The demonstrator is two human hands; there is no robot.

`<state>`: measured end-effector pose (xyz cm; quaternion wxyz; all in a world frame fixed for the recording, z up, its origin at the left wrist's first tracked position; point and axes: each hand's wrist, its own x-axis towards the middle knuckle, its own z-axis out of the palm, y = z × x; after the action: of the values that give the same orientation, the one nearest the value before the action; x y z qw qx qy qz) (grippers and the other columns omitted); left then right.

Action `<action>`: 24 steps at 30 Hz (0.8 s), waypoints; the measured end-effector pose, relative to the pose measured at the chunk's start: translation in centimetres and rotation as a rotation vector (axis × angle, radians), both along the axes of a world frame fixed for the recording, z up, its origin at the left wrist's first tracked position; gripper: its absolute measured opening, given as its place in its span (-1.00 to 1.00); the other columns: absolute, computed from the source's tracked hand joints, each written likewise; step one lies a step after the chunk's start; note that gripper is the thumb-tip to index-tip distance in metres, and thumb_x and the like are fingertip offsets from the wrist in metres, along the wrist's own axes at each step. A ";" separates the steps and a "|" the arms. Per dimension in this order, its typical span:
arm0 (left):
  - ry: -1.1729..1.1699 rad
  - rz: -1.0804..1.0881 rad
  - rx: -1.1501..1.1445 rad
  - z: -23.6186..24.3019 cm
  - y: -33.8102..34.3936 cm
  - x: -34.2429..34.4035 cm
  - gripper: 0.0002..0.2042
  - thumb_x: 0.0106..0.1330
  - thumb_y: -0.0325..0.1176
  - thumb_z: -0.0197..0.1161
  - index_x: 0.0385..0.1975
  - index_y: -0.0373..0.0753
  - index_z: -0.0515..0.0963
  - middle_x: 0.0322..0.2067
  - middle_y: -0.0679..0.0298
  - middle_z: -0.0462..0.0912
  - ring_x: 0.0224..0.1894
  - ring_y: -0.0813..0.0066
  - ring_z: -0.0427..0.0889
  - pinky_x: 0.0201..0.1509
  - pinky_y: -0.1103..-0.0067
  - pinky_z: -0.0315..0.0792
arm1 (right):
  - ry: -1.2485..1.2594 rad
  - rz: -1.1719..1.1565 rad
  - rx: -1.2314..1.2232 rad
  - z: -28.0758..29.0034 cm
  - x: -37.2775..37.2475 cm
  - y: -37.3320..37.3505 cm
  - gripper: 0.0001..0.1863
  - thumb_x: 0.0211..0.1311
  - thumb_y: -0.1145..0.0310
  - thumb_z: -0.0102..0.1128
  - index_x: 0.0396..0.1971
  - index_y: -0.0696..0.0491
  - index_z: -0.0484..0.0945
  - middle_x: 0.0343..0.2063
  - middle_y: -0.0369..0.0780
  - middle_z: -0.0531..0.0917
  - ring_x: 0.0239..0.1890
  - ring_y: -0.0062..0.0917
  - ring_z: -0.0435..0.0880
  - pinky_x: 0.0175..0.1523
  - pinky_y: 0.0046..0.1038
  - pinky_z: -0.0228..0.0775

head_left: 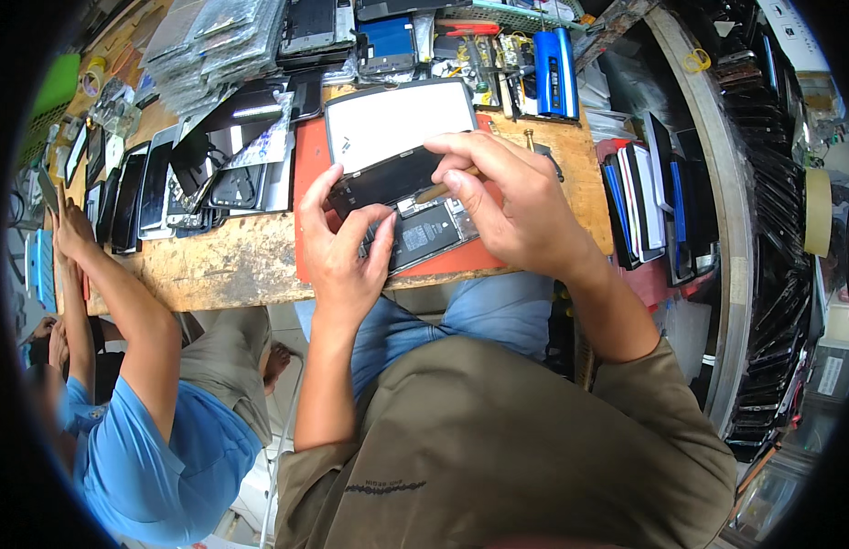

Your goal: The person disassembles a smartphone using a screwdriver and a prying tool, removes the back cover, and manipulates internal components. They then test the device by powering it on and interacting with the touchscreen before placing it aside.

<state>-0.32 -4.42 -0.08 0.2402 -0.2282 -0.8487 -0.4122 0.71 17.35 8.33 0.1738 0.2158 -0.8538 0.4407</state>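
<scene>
Between left grip point(342, 261) and right grip point(516, 206), phone point(424, 236)

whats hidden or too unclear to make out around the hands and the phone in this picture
All in the head view:
- Left end of the opened phone: partly covered by the left hand.
- Brownish stick-like thing: mostly hidden by the right hand; its full shape can't be told.
- Small dark specks on the white board: too small to identify.
- Thin thing at the co-worker's hand: too small and dim near the fisheye rim.
</scene>
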 end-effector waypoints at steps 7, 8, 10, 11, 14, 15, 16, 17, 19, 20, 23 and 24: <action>0.004 -0.015 0.037 -0.1 0.0 -0.1 -0.85 0.16 -0.45 0.55 -0.28 -0.13 0.79 0.30 -0.01 0.46 0.22 0.11 0.54 -0.01 0.39 0.48 | -0.006 0.037 -0.048 -0.2 -0.1 -1.4 -0.72 0.38 0.62 0.22 0.06 0.24 0.59 -0.23 -0.01 0.71 -0.27 -0.18 0.77 -0.17 -0.28 0.60; 0.012 -0.014 0.031 -0.1 -0.1 -0.1 -0.85 0.15 -0.45 0.56 -0.29 -0.13 0.79 0.29 -0.01 0.46 0.22 0.11 0.55 -0.02 0.39 0.48 | -0.004 0.036 -0.048 -0.2 -0.1 -1.4 -0.72 0.38 0.62 0.22 0.06 0.24 0.59 -0.23 -0.01 0.71 -0.27 -0.18 0.77 -0.17 -0.28 0.60; 0.004 -0.011 0.035 -0.2 0.0 -0.1 -0.85 0.15 -0.45 0.56 -0.29 -0.13 0.79 0.29 -0.01 0.46 0.21 0.12 0.55 -0.02 0.39 0.48 | 0.001 0.035 -0.043 -0.2 -0.1 -1.4 -0.73 0.38 0.62 0.22 0.05 0.24 0.59 -0.22 -0.01 0.71 -0.27 -0.16 0.77 -0.17 -0.27 0.60; -0.012 -0.011 0.044 -0.2 0.0 -0.1 -0.85 0.15 -0.45 0.56 -0.29 -0.13 0.80 0.29 -0.01 0.46 0.21 0.12 0.55 -0.02 0.40 0.49 | 0.005 0.034 -0.038 -0.2 -0.1 -1.4 -0.73 0.38 0.62 0.22 0.04 0.24 0.59 -0.22 -0.01 0.71 -0.27 -0.16 0.76 -0.17 -0.27 0.60; -0.016 -0.014 0.056 -0.4 0.0 -0.1 -0.86 0.15 -0.45 0.56 -0.30 -0.14 0.80 0.29 -0.01 0.46 0.21 0.11 0.55 -0.02 0.40 0.49 | 0.008 0.030 -0.034 -0.3 -0.2 -1.5 -0.74 0.37 0.62 0.22 0.03 0.24 0.59 -0.21 0.00 0.71 -0.26 -0.14 0.76 -0.17 -0.26 0.60; -0.010 -0.016 0.057 -0.4 0.0 -0.1 -0.86 0.15 -0.45 0.56 -0.30 -0.14 0.80 0.29 -0.01 0.46 0.21 0.11 0.55 -0.01 0.40 0.49 | 0.009 0.029 -0.034 -0.3 -0.2 -1.5 -0.74 0.37 0.62 0.22 0.02 0.24 0.59 -0.21 0.00 0.71 -0.26 -0.14 0.76 -0.17 -0.25 0.60; -0.013 -0.018 0.062 -0.4 0.0 -0.1 -0.86 0.15 -0.45 0.56 -0.30 -0.14 0.79 0.29 -0.01 0.46 0.21 0.11 0.55 -0.01 0.40 0.49 | 0.007 0.027 -0.030 -0.3 -0.2 -1.5 -0.74 0.37 0.62 0.22 0.02 0.24 0.59 -0.21 0.00 0.71 -0.26 -0.13 0.76 -0.17 -0.25 0.60; -0.015 -0.020 0.067 -0.5 0.0 -0.1 -0.86 0.15 -0.45 0.56 -0.30 -0.14 0.79 0.29 -0.01 0.46 0.22 0.11 0.55 -0.01 0.40 0.49 | 0.006 0.026 -0.026 -0.3 -0.2 -1.5 -0.74 0.36 0.62 0.23 0.02 0.24 0.59 -0.21 0.00 0.71 -0.26 -0.13 0.76 -0.17 -0.25 0.60; -0.014 -0.022 0.070 -0.5 0.0 -0.1 -0.86 0.15 -0.45 0.56 -0.30 -0.14 0.79 0.29 -0.01 0.46 0.22 0.11 0.55 -0.01 0.39 0.49 | 0.006 0.026 -0.022 -0.3 -0.2 -1.6 -0.74 0.36 0.62 0.23 0.02 0.25 0.59 -0.20 0.01 0.71 -0.26 -0.13 0.76 -0.17 -0.24 0.60; -0.012 -0.023 0.068 -0.5 0.0 -0.2 -0.86 0.15 -0.45 0.56 -0.30 -0.14 0.79 0.29 -0.01 0.46 0.22 0.11 0.55 -0.01 0.39 0.49 | 0.006 0.028 -0.022 -0.4 -0.2 -1.6 -0.74 0.36 0.62 0.23 0.02 0.25 0.59 -0.20 0.01 0.71 -0.26 -0.12 0.76 -0.17 -0.24 0.61; -0.012 -0.023 0.062 -0.5 0.0 -0.2 -0.86 0.16 -0.45 0.56 -0.30 -0.14 0.79 0.29 0.00 0.46 0.22 0.11 0.55 -0.01 0.39 0.50 | 0.003 0.027 -0.015 -0.4 -0.2 -1.6 -0.74 0.36 0.62 0.23 0.02 0.25 0.59 -0.20 0.01 0.71 -0.25 -0.11 0.76 -0.17 -0.23 0.61; -0.013 -0.025 0.064 -0.5 0.0 -0.2 -0.86 0.16 -0.45 0.56 -0.30 -0.14 0.79 0.29 0.00 0.46 0.23 0.11 0.55 -0.01 0.39 0.50 | 0.001 0.029 -0.012 -0.4 -0.2 -1.6 -0.74 0.35 0.63 0.23 0.02 0.25 0.60 -0.20 0.01 0.71 -0.25 -0.11 0.77 -0.17 -0.23 0.61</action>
<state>-0.49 -4.46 -0.60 0.2369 -0.2282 -0.8337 -0.4436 0.48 15.78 7.95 0.1691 0.2274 -0.8478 0.4482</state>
